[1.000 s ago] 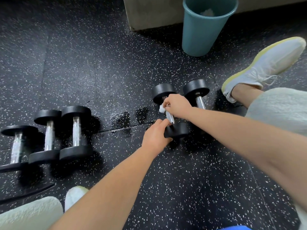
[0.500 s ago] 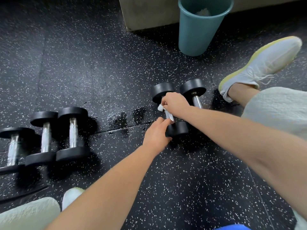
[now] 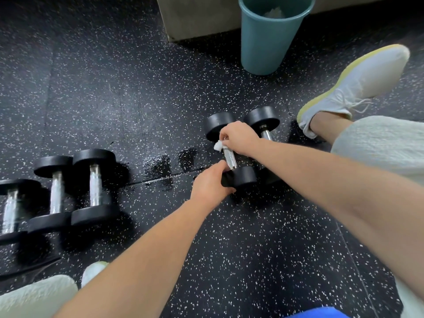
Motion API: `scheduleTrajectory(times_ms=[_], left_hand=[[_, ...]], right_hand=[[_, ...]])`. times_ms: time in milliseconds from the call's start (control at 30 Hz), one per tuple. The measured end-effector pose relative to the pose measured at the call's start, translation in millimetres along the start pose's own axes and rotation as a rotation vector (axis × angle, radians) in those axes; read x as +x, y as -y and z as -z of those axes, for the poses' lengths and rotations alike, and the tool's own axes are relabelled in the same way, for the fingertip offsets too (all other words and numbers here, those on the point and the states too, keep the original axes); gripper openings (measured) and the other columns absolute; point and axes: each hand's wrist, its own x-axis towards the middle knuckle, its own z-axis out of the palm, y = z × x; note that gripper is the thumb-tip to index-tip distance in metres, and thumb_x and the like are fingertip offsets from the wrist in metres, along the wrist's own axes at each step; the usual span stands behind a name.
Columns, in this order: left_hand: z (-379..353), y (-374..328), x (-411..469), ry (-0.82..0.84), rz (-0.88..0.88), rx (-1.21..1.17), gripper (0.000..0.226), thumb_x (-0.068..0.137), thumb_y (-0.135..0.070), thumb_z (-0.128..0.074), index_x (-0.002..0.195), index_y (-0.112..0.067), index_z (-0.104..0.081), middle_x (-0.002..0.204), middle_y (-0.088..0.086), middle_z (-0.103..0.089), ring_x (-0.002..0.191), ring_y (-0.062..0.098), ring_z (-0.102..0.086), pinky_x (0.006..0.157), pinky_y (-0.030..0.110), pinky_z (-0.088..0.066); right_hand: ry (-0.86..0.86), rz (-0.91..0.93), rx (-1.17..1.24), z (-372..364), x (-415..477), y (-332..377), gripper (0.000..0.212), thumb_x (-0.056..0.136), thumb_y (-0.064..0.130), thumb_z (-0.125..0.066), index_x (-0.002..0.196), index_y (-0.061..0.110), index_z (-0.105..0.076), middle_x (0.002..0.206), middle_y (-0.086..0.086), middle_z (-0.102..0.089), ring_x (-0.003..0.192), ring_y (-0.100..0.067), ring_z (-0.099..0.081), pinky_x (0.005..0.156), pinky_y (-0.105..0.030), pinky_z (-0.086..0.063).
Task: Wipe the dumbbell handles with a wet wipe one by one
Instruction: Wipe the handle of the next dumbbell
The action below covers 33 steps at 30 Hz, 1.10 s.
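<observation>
Speckled black rubber floor [image 3: 114,88], wet patch [image 3: 158,165] near dumbbell [image 3: 229,158], teal bin [image 3: 263,42]

floor [image 3: 252,260] black speckled rubber | 3 dumbbells [image 3: 94,187] left | 2 dumbbells [image 3: 246,177] right | teal bin [image 3: 263,42] | wet patches [image 3: 158,164]

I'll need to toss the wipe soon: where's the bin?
Head view, top, right of centre: the teal bin stands beside the grey block, beyond the dumbbell being wiped.

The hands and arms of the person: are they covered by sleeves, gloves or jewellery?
No. Both forearms are bare in view, without sleeves. The left hand and right hand wear no gloves; no watch, ring or bracelet shows.
</observation>
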Motion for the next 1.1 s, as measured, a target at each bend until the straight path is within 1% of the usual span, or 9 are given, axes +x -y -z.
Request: scheduleTrajectory(times_ms=[167,233,333,467,633,733,900,967,1100], left_hand=[[-7,-1,-1,0.044,-0.033,0.059,0.055,0.076,-0.023,-0.083,0.097,-0.038,-0.034,0.095,-0.008,-0.056,0.092,0.029,-0.063,0.068,0.036,-0.038],[-6,-1,3,0.065,-0.055,0.111,0.052,0.076,-0.028,-0.085,0.107,-0.030,-0.044,0.098,-0.006,-0.055,0.094,0.031,-0.063,0.069,0.036,-0.037],[-3,-3,7,0.083,-0.111,0.155,0.061,0.078,-0.031,-0.086,0.128,-0.027,-0.052,0.114,-0.003,-0.061,0.103,0.031,-0.064,0.073,0.036,-0.042],[-8,-12,9,0.067,-0.152,0.187,0.064,0.082,-0.031,-0.084,0.137,-0.027,-0.051,0.118,-0.002,-0.058,0.108,0.028,-0.061,0.083,0.040,-0.050],[-16,-15,17,0.098,-0.179,0.221,0.072,0.085,-0.035,-0.081,0.148,-0.028,-0.046,0.121,-0.002,-0.053,0.115,0.024,-0.052,0.091,0.046,-0.051],[-19,-12,15,0.097,-0.192,0.231,0.074,0.088,-0.037,-0.078,0.151,-0.029,-0.041,0.126,-0.002,-0.050,0.117,0.023,-0.048,0.093,0.045,-0.050],[-17,-10,18,0.125,-0.204,0.233,0.077,0.088,-0.039,-0.078,0.154,-0.032,-0.039,0.142,-0.004,-0.047,0.124,0.023,-0.048,0.098,0.042,-0.048],[-17,-12,18,0.131,-0.195,0.254,0.079,0.088,-0.038,-0.078,0.155,-0.032,-0.038,0.141,-0.003,-0.048,0.124,0.024,-0.049,0.096,0.042,-0.048],[-19,-16,16,0.128,-0.157,0.264,0.080,0.088,-0.029,-0.079,0.156,-0.031,-0.036,0.130,0.001,-0.052,0.120,0.027,-0.056,0.088,0.042,-0.049]], right_hand=[[0.084,0.130,-0.100,-8,-17,-7,0.019,0.089,0.023,-0.063,0.099,0.027,-0.078,0.103,0.002,-0.072,0.095,-0.024,-0.067,0.072,-0.029,-0.048],[0.185,0.189,-0.114,-5,-23,-11,0.016,0.087,0.023,-0.067,0.097,0.027,-0.078,0.100,0.004,-0.074,0.094,-0.021,-0.068,0.076,-0.031,-0.052],[0.257,0.212,-0.124,3,-22,-14,0.015,0.084,0.021,-0.070,0.096,0.027,-0.079,0.099,0.006,-0.075,0.092,-0.017,-0.067,0.079,-0.034,-0.055],[0.137,0.124,-0.092,8,-9,-12,0.019,0.084,0.017,-0.066,0.092,0.029,-0.078,0.095,0.004,-0.074,0.086,-0.021,-0.068,0.075,-0.035,-0.057],[-0.008,0.059,-0.043,4,-6,-20,0.019,0.090,0.021,-0.062,0.099,0.030,-0.077,0.106,0.004,-0.071,0.095,-0.021,-0.066,0.077,-0.036,-0.055],[0.085,0.114,-0.040,-2,-15,-26,0.019,0.089,0.020,-0.063,0.096,0.029,-0.077,0.103,0.008,-0.070,0.093,-0.017,-0.065,0.072,-0.031,-0.050],[0.318,0.182,-0.059,8,-19,-29,0.021,0.078,0.016,-0.069,0.092,0.029,-0.079,0.072,0.020,-0.057,0.079,-0.006,-0.057,0.071,-0.026,-0.048],[0.277,0.184,-0.058,12,-14,-28,0.023,0.078,0.015,-0.067,0.092,0.029,-0.079,0.077,0.017,-0.064,0.080,-0.008,-0.060,0.073,-0.029,-0.052],[0.058,0.051,-0.042,12,-3,-27,0.021,0.086,0.017,-0.064,0.094,0.032,-0.077,0.094,0.007,-0.074,0.087,-0.018,-0.067,0.073,-0.031,-0.054]])
